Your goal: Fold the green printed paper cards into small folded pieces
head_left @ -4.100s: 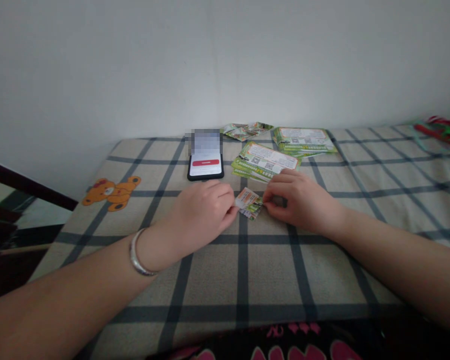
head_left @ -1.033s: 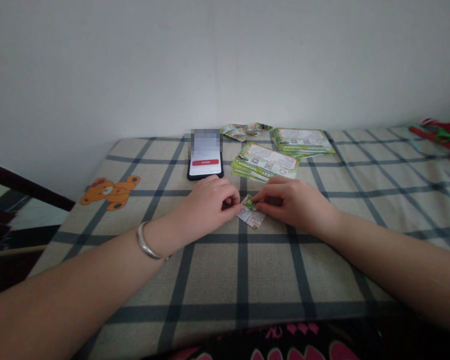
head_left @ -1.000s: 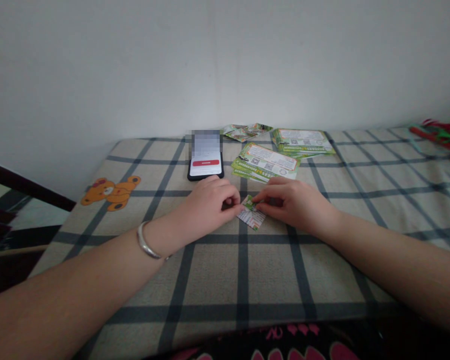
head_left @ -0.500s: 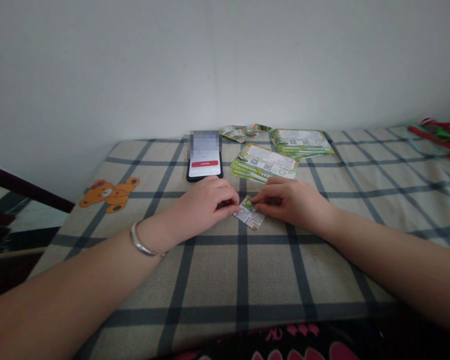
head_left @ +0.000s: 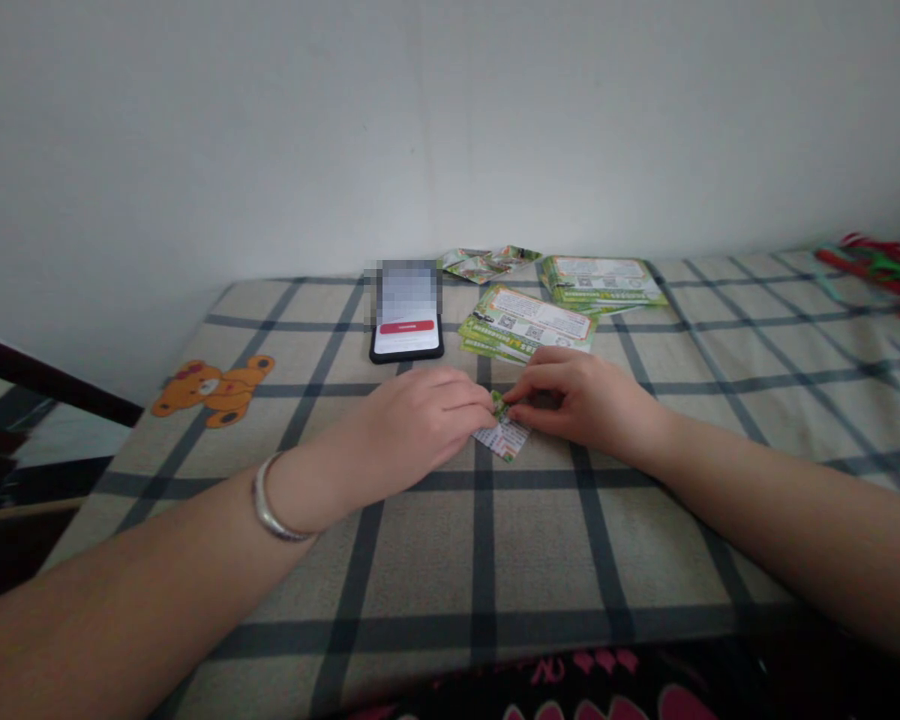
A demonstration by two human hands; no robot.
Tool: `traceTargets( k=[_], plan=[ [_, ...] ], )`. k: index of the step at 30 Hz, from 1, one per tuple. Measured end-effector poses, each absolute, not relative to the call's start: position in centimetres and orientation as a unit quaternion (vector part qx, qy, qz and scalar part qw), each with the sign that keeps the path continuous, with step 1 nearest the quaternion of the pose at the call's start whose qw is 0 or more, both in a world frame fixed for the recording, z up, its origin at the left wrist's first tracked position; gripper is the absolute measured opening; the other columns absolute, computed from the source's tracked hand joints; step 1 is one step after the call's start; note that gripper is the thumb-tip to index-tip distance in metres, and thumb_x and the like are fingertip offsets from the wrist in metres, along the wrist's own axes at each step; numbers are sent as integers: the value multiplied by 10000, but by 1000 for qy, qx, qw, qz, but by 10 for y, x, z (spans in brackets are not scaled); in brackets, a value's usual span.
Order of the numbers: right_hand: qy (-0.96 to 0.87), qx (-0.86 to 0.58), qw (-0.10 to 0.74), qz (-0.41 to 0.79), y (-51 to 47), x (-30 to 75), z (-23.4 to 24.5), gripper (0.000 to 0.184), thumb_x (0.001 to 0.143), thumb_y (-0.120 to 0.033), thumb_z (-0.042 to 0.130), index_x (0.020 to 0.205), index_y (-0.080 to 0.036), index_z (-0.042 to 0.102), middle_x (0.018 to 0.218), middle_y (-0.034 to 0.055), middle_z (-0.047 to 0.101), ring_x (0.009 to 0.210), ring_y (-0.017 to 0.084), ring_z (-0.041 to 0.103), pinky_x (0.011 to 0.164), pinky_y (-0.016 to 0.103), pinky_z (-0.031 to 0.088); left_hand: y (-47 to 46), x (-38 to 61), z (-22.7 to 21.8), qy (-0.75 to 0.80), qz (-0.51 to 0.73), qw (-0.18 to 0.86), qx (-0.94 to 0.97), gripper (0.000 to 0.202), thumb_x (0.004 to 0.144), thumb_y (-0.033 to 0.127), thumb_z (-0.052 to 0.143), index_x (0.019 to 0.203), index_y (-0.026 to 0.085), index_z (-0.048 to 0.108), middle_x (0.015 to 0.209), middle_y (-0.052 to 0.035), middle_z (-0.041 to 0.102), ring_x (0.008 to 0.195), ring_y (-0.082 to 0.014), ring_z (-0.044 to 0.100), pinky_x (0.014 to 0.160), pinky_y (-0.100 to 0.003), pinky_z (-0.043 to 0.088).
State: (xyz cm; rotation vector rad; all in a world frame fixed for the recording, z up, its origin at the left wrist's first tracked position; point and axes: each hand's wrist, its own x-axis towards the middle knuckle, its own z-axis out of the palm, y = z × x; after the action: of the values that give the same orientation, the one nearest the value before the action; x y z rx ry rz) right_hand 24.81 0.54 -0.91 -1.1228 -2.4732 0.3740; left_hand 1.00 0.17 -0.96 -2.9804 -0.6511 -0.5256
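Note:
A small folded piece of printed paper, white and green, lies on the checked tablecloth between my hands. My left hand, with a silver bangle on its wrist, bends over the paper's left side, fingertips pressed on it. On the other side, my right hand pinches the upper right edge between thumb and fingers. Just behind my right hand lies a fanned stack of green-and-white leaflets. A black phone with a lit screen rests beyond my left hand.
Another leaflet stack and some folded paper pieces lie along the wall. Red and green items are at the far right. A bear sticker is near the left edge of the checked tablecloth.
My left hand has shifted right and rolled over, its fingers now covering more of the paper's left side. My right hand stays almost still on the folded paper.

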Motion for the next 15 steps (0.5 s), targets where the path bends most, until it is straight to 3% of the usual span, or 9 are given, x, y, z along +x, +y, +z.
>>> traceTargets(
  k=[6, 15],
  plan=[
    [-939, -276, 195, 71, 8, 255, -3, 172, 910, -307, 579, 938, -211, 718, 973, 53, 670, 898, 177, 582, 804, 308, 442, -1, 11, -7, -194, -148, 63, -968, 211, 948, 136, 458, 1035, 146, 649, 1067, -53, 689, 1011, -211, 594, 881, -365, 513],
    [-955, -262, 134, 32, -4, 256, 3, 226, 942, -245, 511, 1061, -248, 704, 989, 37, 673, 879, 153, 613, 735, 277, 448, -3, 10, -2, -194, -128, 68, -970, 201, 926, 145, 478, 1021, 151, 655, 1023, -61, 691, 987, -217, 596, 870, -371, 513]
  ],
)
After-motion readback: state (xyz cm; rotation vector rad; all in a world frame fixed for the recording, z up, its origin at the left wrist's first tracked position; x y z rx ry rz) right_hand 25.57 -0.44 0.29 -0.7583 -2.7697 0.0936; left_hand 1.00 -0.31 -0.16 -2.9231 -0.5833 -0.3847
